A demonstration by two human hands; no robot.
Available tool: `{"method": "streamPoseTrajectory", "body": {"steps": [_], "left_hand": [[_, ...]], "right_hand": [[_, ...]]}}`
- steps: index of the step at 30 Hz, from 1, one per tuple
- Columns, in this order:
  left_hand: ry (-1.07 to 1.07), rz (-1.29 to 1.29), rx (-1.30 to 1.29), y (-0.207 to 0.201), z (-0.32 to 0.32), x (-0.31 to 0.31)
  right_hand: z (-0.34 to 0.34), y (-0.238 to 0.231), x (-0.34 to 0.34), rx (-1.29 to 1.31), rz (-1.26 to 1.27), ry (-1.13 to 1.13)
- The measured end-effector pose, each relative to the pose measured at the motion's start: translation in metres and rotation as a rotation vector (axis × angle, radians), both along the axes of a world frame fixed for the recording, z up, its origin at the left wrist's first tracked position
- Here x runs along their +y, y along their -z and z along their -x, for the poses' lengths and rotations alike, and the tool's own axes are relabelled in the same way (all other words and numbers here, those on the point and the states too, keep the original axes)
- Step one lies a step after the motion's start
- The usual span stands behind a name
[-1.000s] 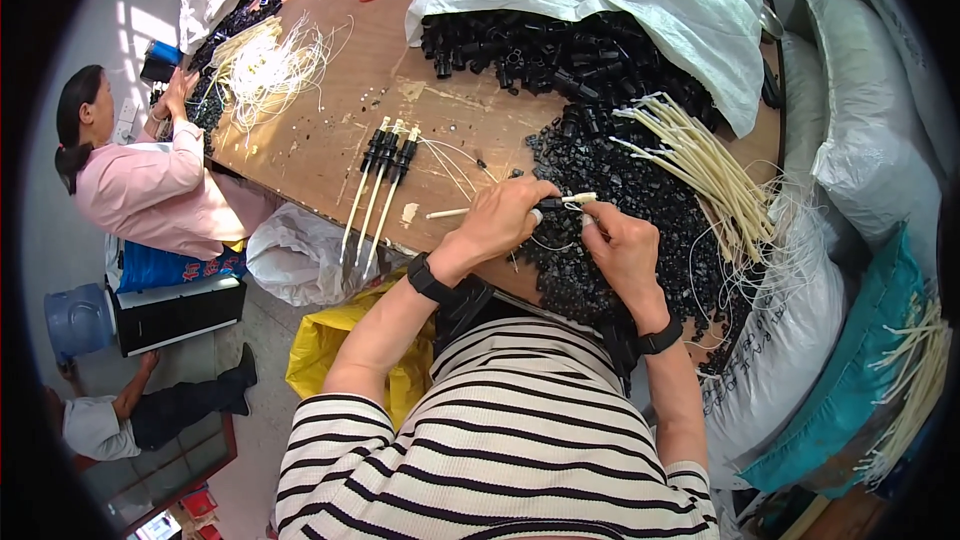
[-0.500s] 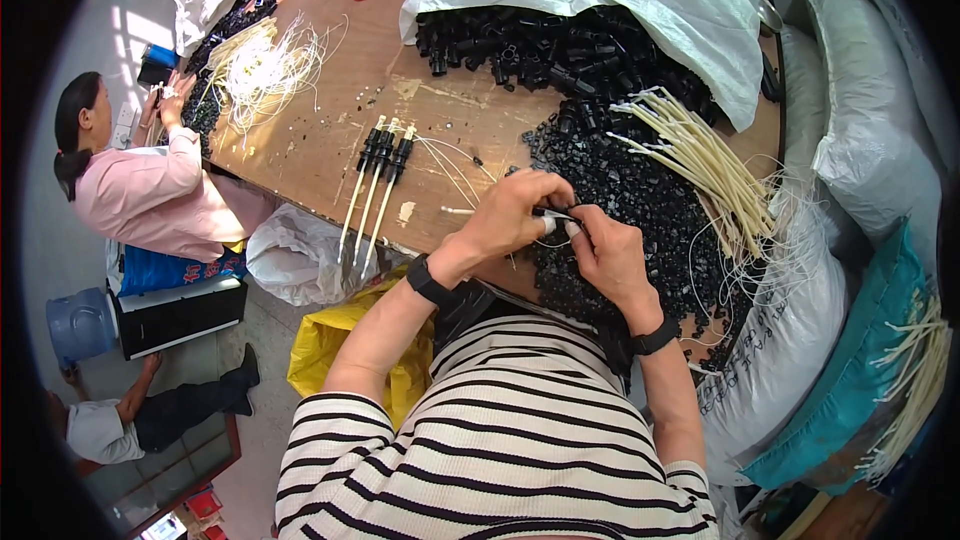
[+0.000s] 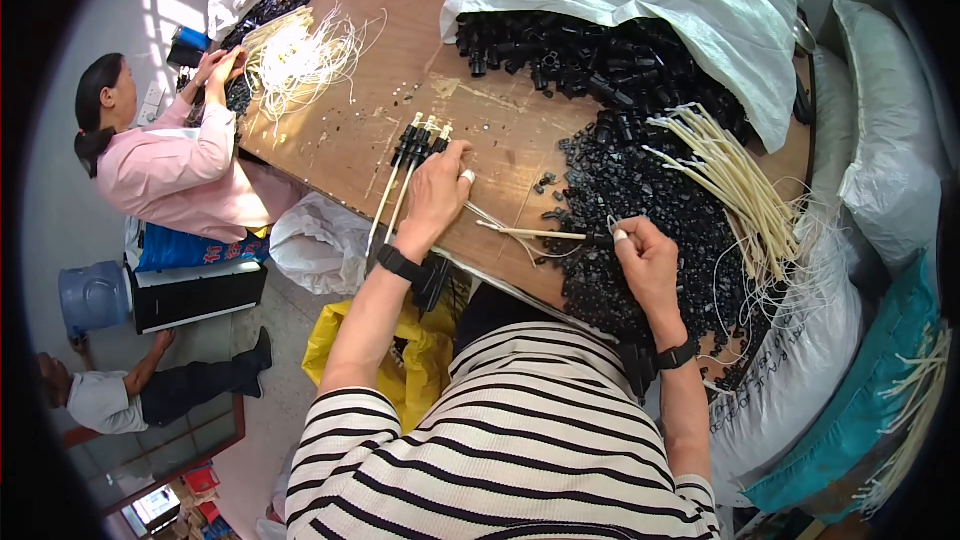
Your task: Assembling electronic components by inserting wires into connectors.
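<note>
My left hand (image 3: 436, 190) lies on the brown wooden table (image 3: 340, 140), fingers curled over a short row of cream cords with black caps (image 3: 412, 152), gripping one of them. A white tape wraps one finger. My right hand (image 3: 645, 262) pinches the black-tipped end of a thin cream cord (image 3: 535, 233) that lies across the table toward my left hand. It hovers at the edge of a heap of small black plastic pieces (image 3: 640, 180). A bundle of loose cream cords (image 3: 730, 185) rests on that heap, to the right.
A white sack (image 3: 690, 0) spills larger black parts (image 3: 560, 50) at the back. A person in pink (image 3: 170, 170) works at the table's left end beside more cream cords (image 3: 300, 55). Below lie a yellow bag (image 3: 400, 360), a blue bucket (image 3: 90, 295) and another seated person (image 3: 130, 395).
My hands were together over the black heap, working on one cord. The left hand has moved left to the row of capped cords; the right stays and holds a cream cord.
</note>
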State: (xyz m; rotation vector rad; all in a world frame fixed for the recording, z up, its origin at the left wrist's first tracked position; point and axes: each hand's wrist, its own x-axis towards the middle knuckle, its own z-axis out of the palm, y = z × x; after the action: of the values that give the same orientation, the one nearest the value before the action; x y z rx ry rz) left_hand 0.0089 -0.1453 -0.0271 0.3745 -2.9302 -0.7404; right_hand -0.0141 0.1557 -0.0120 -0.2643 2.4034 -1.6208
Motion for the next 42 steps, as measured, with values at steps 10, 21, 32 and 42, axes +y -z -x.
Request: {"method": "streamPoseTrajectory", "body": {"steps": [10,21,32,42], "left_hand": [[0.014,-0.89,0.154,-0.007,0.007,0.007],[0.189,-0.026,-0.015,-0.014,-0.058,0.003],[0.396,-0.381,0.41,-0.037,-0.016,0.118],[0.137,-0.797,0.038,-0.002,-0.004,0.116]], "right_hand": [[0.0,0.001,-0.002,-0.085,0.009,-0.067],[0.001,0.005,-0.004,-0.163,0.038,-0.107],[-0.003,0.008,-0.031,-0.231,0.194,-0.075],[-0.006,0.004,-0.024,-0.086,0.189,-0.016]]}}
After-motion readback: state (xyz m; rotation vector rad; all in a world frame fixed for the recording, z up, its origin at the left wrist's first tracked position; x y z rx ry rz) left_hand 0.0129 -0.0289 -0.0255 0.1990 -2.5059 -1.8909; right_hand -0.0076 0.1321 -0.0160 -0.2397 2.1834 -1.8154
